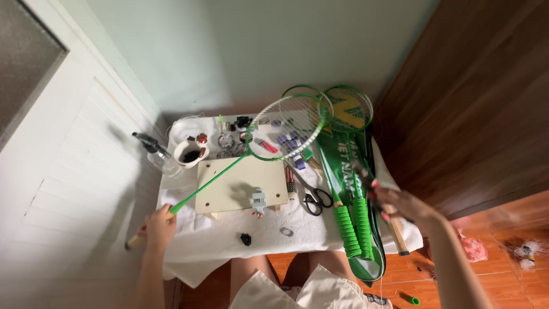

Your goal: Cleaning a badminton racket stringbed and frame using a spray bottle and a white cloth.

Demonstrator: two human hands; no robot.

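Closed tight, the left hand (158,227) at lower left, around the pale bare handle of a green racket (289,127). Holds it slanted up across the frame, shaft rising rightward, strung head hanging above the clutter at upper centre, clear of the table. Closed too, the right hand (402,207) at right of centre, around a dark tool (362,171), blurred, possibly pliers, tip pointing up-left toward the racket head but well apart from it.

Below, a white towel (229,237) over the small table, a wooden board (240,182) with a small grey clamp (258,202) at its front edge, black-handled scissors (315,198) just right of it. Further right, two more rackets with green grips (354,226) lying on a green bag. At upper left, a white cup (189,153) beside a spray bottle (152,146).

Looks like a step of work on the strings, racket and tool both lifted, not yet met. Calls for a steady frame and a careful approach of the tool's tip to the string bed.
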